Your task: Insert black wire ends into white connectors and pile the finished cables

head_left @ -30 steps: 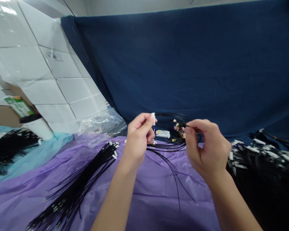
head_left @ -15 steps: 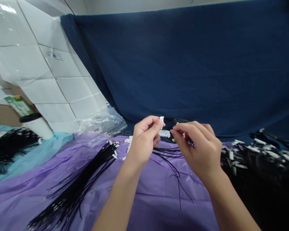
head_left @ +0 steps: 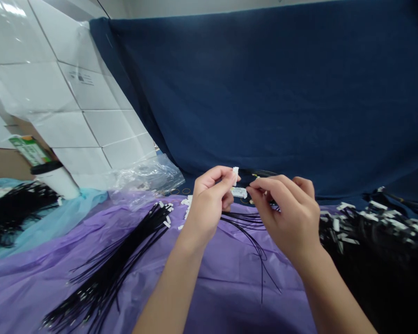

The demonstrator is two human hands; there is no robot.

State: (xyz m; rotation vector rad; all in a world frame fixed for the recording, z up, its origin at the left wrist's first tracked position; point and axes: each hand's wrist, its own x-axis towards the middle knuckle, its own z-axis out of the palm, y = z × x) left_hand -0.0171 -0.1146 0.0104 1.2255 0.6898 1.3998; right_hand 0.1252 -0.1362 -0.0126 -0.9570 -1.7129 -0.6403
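My left hand is closed, pinching a small white plastic connector upright between thumb and forefinger. Just right of it, my right hand has its thumb and forefinger pressed together. Whatever lies in that pinch is too small to make out. Thin black wires run behind the right fingers, with a yellowish tip near them. A white piece with markings shows between the two hands. Below, more black wires stretch from the left hand toward the right, a few loose ends hanging down.
Left on the purple sheet lies a bundle of black wires with white connectors. More connectored wires are heaped at right. A lidded cup, clear plastic bag and white boxes stand left; a blue cloth hangs behind.
The two hands keep almost the same pose, with the connector still in the left pinch. The view has shifted slightly, and the loose wire ends below have moved a little.
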